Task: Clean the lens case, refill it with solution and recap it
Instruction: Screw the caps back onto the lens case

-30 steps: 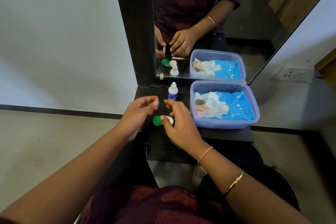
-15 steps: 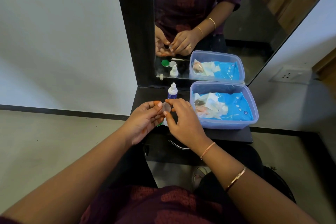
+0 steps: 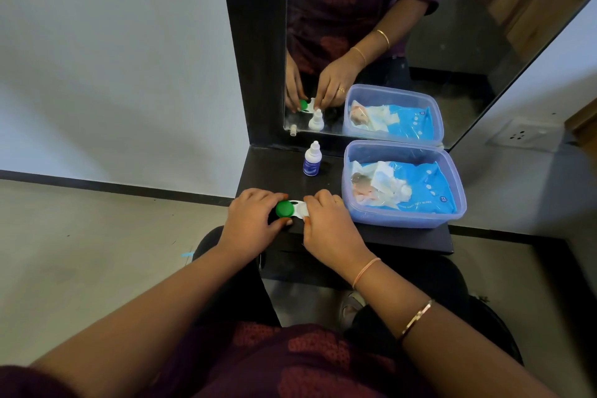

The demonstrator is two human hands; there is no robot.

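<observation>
**LENS CASE HELD AT BOTH ENDS ON SHELF**

Left hand fingers (image 3: 265, 196) are curled over the far side of the green cap (image 3: 284, 209), with the thumb closing in from the near side, so the cap is bracketed between them. Right hand fingers (image 3: 320, 198) are curled down over the white end of the lens case (image 3: 299, 208), thumb tucked against its near edge. Whether a cap sits on the white end cannot be determined; the fingers cover it.

The lens case lies flat near the front left edge of the dark shelf (image 3: 403, 237), green end to the left, white end to the right. The left hand (image 3: 252, 220) and right hand (image 3: 331, 224) rest on the shelf on either side of it, knuckles up.

Behind the case, well apart from it, the solution bottle (image 3: 311, 161) stands upright near the base of the mirror (image 3: 452, 42); it is white with a blue label and a pointed nozzle.

To the right, just beside the right hand, stands an open translucent plastic container (image 3: 402, 220). Inside it lies a blue wipes pack (image 3: 420, 191) with crumpled white tissue (image 3: 381, 181) on its left part.

The mirror reflects both hands, the case, the bottle and the container. A wall socket (image 3: 523, 136) is set in the wall to the right.
</observation>
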